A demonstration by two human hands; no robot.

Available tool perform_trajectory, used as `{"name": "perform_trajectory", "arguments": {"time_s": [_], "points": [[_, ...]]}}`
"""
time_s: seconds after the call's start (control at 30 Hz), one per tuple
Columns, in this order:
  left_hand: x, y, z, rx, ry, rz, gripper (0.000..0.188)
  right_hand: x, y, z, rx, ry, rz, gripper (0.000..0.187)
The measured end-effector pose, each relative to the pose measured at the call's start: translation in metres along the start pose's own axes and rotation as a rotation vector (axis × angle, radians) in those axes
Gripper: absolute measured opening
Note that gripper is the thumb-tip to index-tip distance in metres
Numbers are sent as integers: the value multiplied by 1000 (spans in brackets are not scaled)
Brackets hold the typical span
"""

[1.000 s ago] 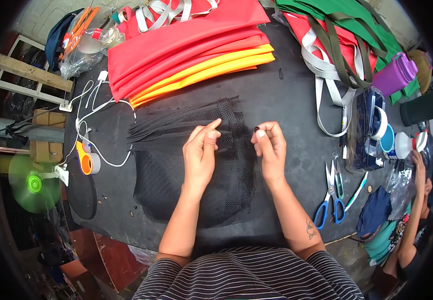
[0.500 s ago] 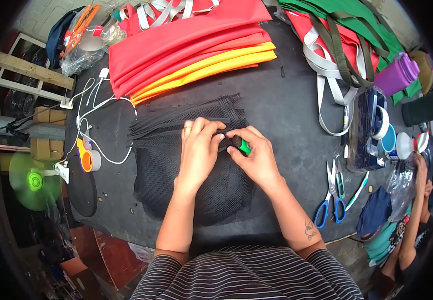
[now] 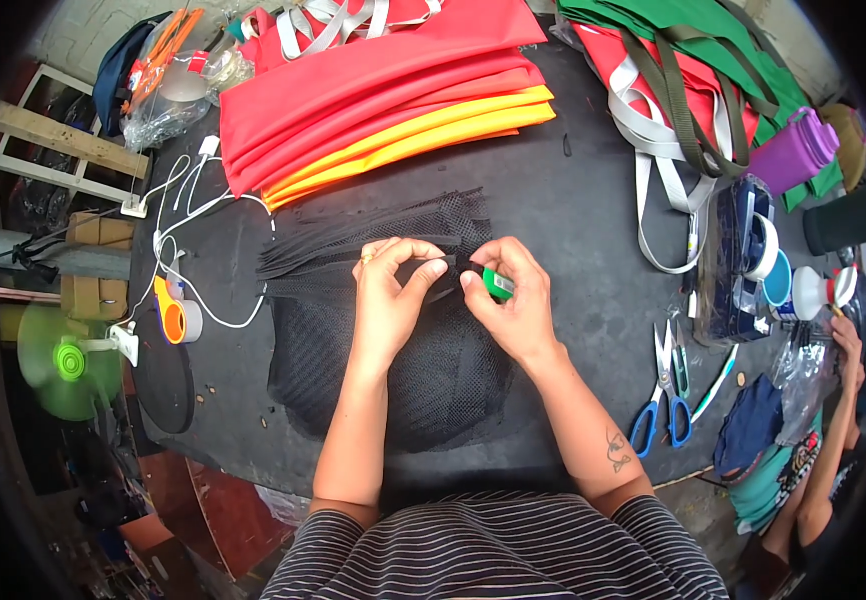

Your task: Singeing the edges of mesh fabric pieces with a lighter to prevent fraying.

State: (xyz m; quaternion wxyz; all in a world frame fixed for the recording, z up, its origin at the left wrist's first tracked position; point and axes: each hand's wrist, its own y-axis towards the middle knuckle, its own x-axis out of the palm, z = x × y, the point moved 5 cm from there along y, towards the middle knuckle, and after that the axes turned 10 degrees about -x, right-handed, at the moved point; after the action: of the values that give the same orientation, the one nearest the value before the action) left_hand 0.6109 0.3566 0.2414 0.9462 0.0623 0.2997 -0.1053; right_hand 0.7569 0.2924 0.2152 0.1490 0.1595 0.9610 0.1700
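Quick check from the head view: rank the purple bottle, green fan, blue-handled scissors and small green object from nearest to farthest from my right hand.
From the right hand:
1. Small green object: in its fingers.
2. Blue-handled scissors: to its right, closer to the body.
3. Purple bottle: far right, farther from the body.
4. Green fan: far left.

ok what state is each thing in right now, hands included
left hand: thumb and forefinger nearly together; any hold unclear
right hand: closed on a small green object
small green object: gripped, partly hidden
black mesh: spread out, bunched toward its far edge
scissors: lying flat, blades slightly apart
red and yellow fabric: folded, stacked
fan: running, blades blurred
white cable: loosely looped
purple bottle: lid on
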Motion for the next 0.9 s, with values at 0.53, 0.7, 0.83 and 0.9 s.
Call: {"name": "perform_trajectory", "arguments": {"time_s": [0.53,0.7,0.83,0.9], "points": [[1,-1,0,34,-49,50,9,2,-5,8,113,137,64,28],[5,-4,4,66,-29,99,4,-4,-12,20,95,261,160,25],[7,-3,1,39,-158,66,5,-7,-15,27,118,314,207,23],[6,-2,1,2,-239,78,17,-8,-15,29,123,314,219,23]]}}
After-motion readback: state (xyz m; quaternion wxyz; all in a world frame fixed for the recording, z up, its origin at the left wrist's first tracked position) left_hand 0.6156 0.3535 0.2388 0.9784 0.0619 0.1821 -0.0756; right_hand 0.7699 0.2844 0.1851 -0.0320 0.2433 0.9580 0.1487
